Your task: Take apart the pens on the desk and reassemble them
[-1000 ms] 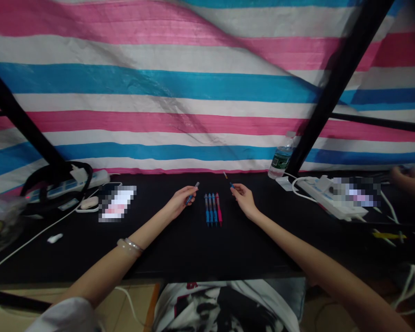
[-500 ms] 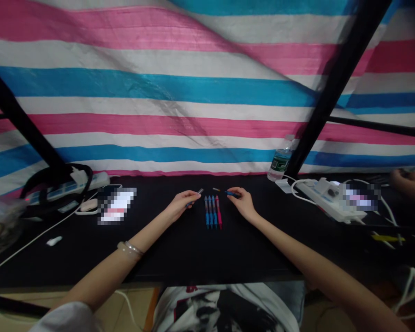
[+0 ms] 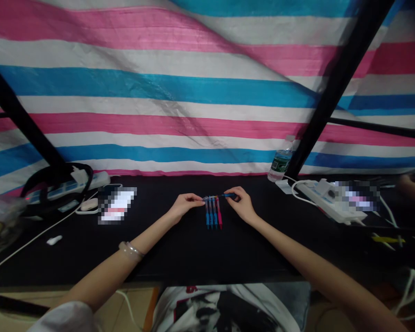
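Note:
My left hand [image 3: 184, 205] is pinched on the clear front barrel of a pen [image 3: 204, 198]. My right hand [image 3: 240, 203] is pinched on the pen's blue rear half [image 3: 228, 195], whose refill points left. The two halves meet end to end in a level line just above a row of pens [image 3: 213, 213] lying side by side on the black table [image 3: 193, 249]: three blue ones and a pink one at the right.
A water bottle [image 3: 281, 160] stands at the back right beside a black post [image 3: 332, 87]. White power strips [image 3: 328, 198] and cables lie at right, another strip [image 3: 69, 184], a black band and a white cord at left. Another person's hand [image 3: 411, 182] shows at far right.
Both hands have come together over the row of pens. The two pen halves, held apart and tilted before, now lie in line and meet tip to tip.

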The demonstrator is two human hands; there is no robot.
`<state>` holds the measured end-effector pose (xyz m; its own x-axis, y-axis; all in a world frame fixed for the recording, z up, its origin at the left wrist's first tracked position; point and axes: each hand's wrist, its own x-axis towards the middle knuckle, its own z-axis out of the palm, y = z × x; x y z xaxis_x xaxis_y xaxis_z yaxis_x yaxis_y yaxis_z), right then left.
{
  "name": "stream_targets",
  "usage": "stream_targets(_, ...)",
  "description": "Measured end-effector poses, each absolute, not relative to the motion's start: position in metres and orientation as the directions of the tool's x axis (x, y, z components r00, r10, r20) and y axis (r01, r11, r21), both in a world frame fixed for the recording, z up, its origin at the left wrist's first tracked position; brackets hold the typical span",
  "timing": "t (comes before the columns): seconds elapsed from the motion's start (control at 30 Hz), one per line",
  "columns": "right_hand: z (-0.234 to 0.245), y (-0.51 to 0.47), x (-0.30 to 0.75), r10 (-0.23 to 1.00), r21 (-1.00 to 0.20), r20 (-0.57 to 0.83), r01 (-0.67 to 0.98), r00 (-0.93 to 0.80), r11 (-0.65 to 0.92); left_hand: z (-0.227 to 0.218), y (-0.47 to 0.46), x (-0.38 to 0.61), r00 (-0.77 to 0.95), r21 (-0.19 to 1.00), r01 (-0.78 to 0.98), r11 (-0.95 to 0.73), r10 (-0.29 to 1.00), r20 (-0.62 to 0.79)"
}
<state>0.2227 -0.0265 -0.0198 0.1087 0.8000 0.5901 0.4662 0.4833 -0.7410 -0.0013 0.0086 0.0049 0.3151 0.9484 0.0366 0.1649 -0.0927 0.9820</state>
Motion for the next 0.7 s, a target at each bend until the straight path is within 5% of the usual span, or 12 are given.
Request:
stream_targets(0.37, -0.0182, -0.0290, 0.2230, 0.769, -0.648, 0.639, 0.554, 0.022, 0.523, 0.0033, 0.0111, -0.0019, 0.327, 0.946, 0.235, -0.224, 0.935, 0.140)
stream_targets(0.7, -0.0222, -0.0281, 0.2254, 0.759, -0.609, 0.651, 0.600, 0.005, 0.518, 0.0008, 0.0097, -0.0035, 0.356, 0.722, 0.375, -0.581, 0.810, 0.466)
